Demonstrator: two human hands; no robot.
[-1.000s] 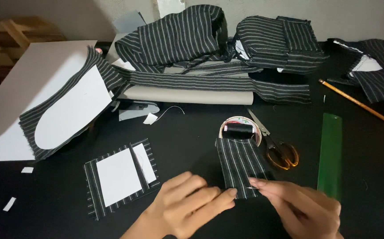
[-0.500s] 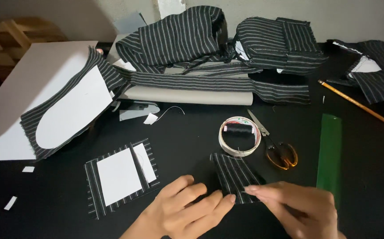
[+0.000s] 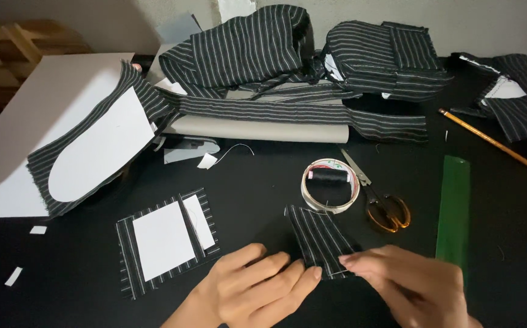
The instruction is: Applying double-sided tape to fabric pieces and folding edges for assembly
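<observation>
At the bottom centre of the frame the left hand (image 3: 257,288) lies flat on the black table (image 3: 81,297), fingers together and stretched out, its fingertips touching the lower left edge of the small striped fabric piece (image 3: 321,240). The right hand (image 3: 412,285), at the lower right, is loosely curled with its fingertips pressing the lower right corner of the same piece; neither hand closes around it. Compared with a second ago, the fabric piece has slid down and away from the tape roll (image 3: 330,185): then its top edge reached up against the roll, now it lies just below it, tilted, and both hands have drawn slightly nearer the bottom edge. To the left of the hands sits a striped square with white paper panels (image 3: 166,240), unmoved. A black thread spool (image 3: 328,177) rests inside the tape roll, with orange-handled scissors (image 3: 382,203) just to its right and a green ruler (image 3: 455,209) farther right, all where they were. Higher up, a pencil (image 3: 488,138) lies at the upper right, a curved white pattern on striped cloth (image 3: 96,152) at the left, and a heap of striped garment parts (image 3: 294,61) across the top.
</observation>
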